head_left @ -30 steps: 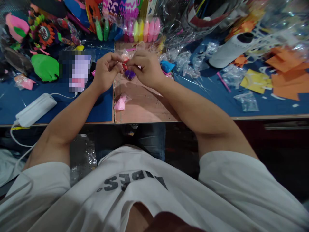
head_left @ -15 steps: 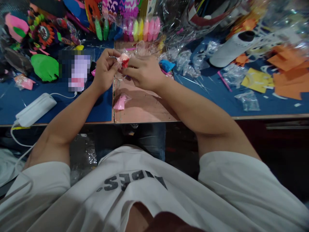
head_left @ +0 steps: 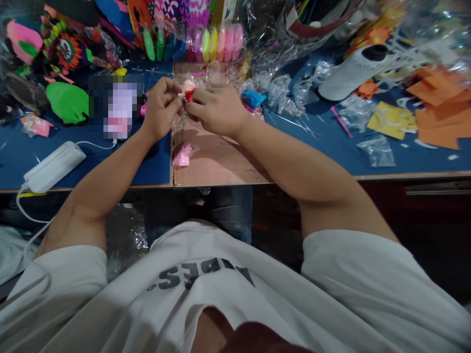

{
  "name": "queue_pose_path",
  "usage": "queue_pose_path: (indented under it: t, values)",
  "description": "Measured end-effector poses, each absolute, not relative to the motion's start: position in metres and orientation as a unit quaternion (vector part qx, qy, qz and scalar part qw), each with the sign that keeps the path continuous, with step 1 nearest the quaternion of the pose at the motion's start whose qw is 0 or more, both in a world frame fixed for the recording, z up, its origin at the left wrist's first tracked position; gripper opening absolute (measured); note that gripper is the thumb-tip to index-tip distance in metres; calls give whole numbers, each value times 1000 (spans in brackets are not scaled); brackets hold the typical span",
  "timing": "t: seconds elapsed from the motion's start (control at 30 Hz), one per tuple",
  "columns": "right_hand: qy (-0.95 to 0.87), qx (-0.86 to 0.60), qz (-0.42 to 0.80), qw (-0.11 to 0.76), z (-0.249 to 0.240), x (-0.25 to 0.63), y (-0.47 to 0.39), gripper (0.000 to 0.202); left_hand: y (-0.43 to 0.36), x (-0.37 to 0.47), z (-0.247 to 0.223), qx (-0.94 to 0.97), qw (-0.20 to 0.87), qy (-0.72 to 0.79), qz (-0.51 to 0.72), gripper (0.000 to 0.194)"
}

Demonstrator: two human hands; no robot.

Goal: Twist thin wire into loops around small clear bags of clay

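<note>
One red-and-peach plastic-wrapped piece (head_left: 189,88), upper centre of frame, over the surface (head_left: 224,154). Left hand (head_left: 162,109): grip pinched on its pale end. Right hand (head_left: 219,109): grip closed at its red end. Risk: thin film tearing or slipping under uneven pull.

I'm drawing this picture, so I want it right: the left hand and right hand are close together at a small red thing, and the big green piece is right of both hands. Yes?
Not quite: the big green piece is left of both the left hand and right hand, as the head view shows.
</note>
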State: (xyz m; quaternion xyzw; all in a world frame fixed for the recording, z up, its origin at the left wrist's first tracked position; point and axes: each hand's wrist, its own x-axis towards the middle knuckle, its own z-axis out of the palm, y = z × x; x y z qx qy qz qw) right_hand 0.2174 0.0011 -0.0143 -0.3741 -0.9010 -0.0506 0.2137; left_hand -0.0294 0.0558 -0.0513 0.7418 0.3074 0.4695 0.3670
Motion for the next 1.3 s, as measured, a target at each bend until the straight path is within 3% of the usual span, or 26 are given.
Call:
queue_pose_path:
  t: [0.2,0.47,0.6,0.8,0.97,1.3]
  values:
    - [-892,-338,21,299,-40,217,30,42,58,-28,-54,746,346,358,443,44]
    - [-818,-409,92,394,-46,208,14,30,53,-29,-50,761,344,370,408,40]
    - [-792,-418,145,421,-51,203,15,31,40,-26,-41,764,311,366,431,27]
    - [-782,-432,144,425,-48,197,12,17,33,-27,-33,785,282,368,411,36]
    - [-780,-443,97,432,-39,199,5,24,34,-23,-37,775,268,347,456,48]
    - [-785,-441,116,419,-41,203,8,11,28,-23,-33,783,288,349,427,30]
